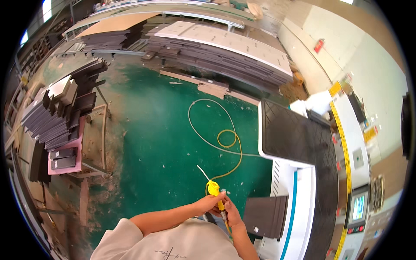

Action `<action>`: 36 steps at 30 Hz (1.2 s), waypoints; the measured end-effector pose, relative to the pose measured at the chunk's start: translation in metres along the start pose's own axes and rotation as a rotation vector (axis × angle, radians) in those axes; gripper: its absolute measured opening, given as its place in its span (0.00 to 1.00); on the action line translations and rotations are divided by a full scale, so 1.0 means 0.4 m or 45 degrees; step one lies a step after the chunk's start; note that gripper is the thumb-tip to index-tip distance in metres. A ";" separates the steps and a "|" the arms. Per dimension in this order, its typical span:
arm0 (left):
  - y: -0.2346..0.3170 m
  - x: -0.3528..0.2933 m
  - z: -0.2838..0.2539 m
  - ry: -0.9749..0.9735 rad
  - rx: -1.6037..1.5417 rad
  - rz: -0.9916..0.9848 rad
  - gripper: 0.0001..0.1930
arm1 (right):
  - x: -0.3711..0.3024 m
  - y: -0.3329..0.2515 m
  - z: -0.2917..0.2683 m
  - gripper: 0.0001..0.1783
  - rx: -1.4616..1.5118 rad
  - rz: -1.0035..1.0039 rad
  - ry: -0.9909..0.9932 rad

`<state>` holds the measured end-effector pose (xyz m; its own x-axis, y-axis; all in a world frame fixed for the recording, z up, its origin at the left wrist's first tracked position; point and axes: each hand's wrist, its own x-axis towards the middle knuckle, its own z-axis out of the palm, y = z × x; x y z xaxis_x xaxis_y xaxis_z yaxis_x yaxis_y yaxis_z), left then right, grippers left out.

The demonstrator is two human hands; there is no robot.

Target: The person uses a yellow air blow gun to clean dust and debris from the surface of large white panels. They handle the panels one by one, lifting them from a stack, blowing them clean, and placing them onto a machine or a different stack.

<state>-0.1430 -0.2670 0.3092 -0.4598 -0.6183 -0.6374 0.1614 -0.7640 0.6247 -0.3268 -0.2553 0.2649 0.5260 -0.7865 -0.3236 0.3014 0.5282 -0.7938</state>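
Observation:
In front of my body I hold a yellow air blow gun (pixel 212 188) with a thin metal nozzle pointing away and to the left. My left hand (pixel 208 204) is closed at the gun's handle. Fingers of my right hand (pixel 233 213) close round the handle's lower end, near the hose fitting (pixel 223 215). The hands meet there and partly hide the handle. A thin yellow hose (pixel 240 157) lies looped on the green floor (pixel 156 143), along with a larger pale loop of hose (pixel 189 115) that reaches toward the machine.
To the right stands a white machine with a black top (pixel 288 134) and a control screen (pixel 359 207). Dark panels (pixel 264 216) lean beside it. A cart (pixel 105 134) at the left carries stacked dark boards (pixel 56 125). More board stacks (pixel 216 54) lie across the far side.

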 end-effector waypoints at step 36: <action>1.128 0.804 -2.136 1.266 0.012 -0.103 0.07 | 2.561 -1.138 -0.051 0.21 0.075 -0.512 0.697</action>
<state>0.5281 -0.9679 0.0005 0.4721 -0.4408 -0.7635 0.1528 -0.8120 0.5633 0.0585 -1.3080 0.2841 -0.1094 -0.9658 -0.2351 0.4402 0.1650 -0.8826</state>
